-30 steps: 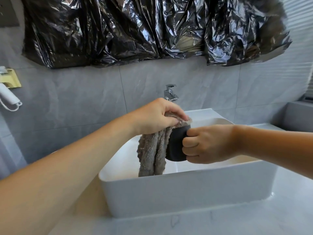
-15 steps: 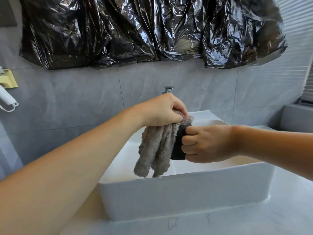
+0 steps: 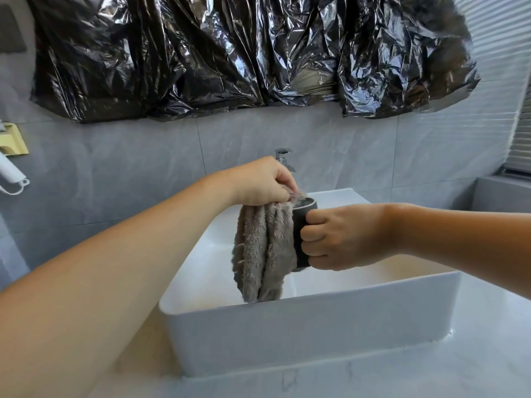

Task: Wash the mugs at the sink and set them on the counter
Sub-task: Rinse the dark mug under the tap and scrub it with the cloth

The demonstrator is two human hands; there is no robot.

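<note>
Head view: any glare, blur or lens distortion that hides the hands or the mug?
Head view: glare only on the crinkled black plastic sheet; wide-angle stretch enlarges the left forearm; the left hand, right hand and dark matte mug look sharp, though the grey fluffy cloth covers much of the mug.

One mug — one cloth

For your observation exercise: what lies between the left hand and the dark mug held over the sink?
In the head view, a grey cloth lies between them: the left hand grips its top at the dark mug's rim, and it hangs down the mug's side.
</note>
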